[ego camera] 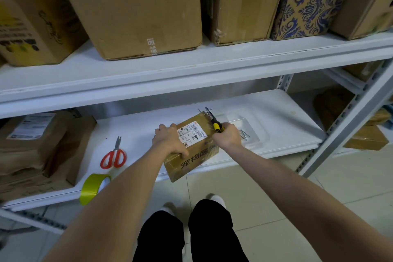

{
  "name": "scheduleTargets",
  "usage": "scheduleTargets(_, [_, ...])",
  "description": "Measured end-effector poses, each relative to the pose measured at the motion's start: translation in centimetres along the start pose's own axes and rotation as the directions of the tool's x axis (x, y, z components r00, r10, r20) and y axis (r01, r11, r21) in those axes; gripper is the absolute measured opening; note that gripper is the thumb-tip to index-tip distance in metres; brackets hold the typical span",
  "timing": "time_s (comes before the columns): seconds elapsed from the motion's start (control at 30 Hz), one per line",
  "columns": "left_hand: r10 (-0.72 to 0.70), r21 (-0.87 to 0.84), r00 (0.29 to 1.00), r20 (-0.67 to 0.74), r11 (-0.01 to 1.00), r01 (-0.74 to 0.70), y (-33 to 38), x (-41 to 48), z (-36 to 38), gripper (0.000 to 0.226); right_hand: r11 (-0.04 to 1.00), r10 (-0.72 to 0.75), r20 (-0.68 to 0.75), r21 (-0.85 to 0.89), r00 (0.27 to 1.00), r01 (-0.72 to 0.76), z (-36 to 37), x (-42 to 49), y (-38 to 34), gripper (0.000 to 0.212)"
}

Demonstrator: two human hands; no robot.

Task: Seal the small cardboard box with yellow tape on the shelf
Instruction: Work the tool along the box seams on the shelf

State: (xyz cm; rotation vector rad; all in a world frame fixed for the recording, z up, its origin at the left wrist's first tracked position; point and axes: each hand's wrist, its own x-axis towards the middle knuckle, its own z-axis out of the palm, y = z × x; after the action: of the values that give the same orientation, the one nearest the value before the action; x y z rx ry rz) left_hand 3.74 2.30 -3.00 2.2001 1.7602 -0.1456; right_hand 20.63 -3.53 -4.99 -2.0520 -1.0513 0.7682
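Observation:
A small cardboard box (191,157) with a white shipping label lies on the lower white shelf (276,117), its near corner over the shelf's front edge. My left hand (169,140) grips the box's left side and top. My right hand (228,135) is closed on yellow-and-black-handled pliers (213,121) whose jaws point at the box's far right corner, with a nail at the tips. A roll of yellow tape (92,188) stands on the shelf's front edge, left of my left forearm.
Red-handled scissors (113,156) lie on the shelf left of the box. A clear tray (251,132) with a few nails sits right of my right hand. Brown packages (42,149) fill the shelf's left end. Big cartons (131,6) stand on the upper shelf.

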Motion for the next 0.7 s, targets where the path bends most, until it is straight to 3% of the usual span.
scheduleTargets(0.07, [0.001,0.007,1.000,0.002,1.000,-0.001,0.0,0.0,0.0,0.093,0.999,0.019,0.004,0.028,1.000,-0.019,-0.1,0.3,0.1,0.013])
scheduleTargets(0.13, [0.002,0.011,1.000,0.003,1.000,-0.002,0.1,0.0,0.0,0.092,0.999,-0.008,-0.026,-0.048,1.000,0.007,-0.3,0.0,0.0,0.008])
scheduleTargets(0.2, [-0.014,0.002,1.000,0.005,1.000,0.014,0.0,0.2,0.1,0.091,0.932,-0.172,-0.093,-0.337,0.981,0.132,-0.5,0.0,0.2,0.024])
scheduleTargets(0.27, [-0.040,-0.009,0.999,0.015,0.999,0.041,-0.1,0.3,0.0,0.090,0.785,-0.390,-0.122,-0.563,0.913,0.260,-1.5,0.5,0.2,0.042])
scheduleTargets(0.37, [-0.062,-0.016,0.997,0.045,0.998,0.063,-0.1,0.6,-0.4,0.092,0.727,-0.492,-0.142,-0.609,0.859,0.316,-4.4,2.0,-1.0,0.043])
scheduleTargets(0.5, [-0.074,0.015,0.996,0.048,0.997,0.073,0.2,0.4,-0.4,0.094,0.781,-0.356,-0.134,-0.586,0.925,0.216,-6.5,2.6,-0.7,0.033])
scheduleTargets(0.63, [-0.089,-0.037,0.995,0.032,0.995,0.090,0.6,0.3,0.3,0.100,0.896,-0.043,-0.160,-0.443,0.986,-0.033,-6.4,2.4,2.7,0.021])
scheduleTargets(0.7, [-0.096,-0.108,0.995,0.010,0.989,0.097,0.5,0.1,0.6,0.119,0.909,0.100,-0.169,-0.386,0.980,-0.160,-6.8,2.3,4.4,0.016])
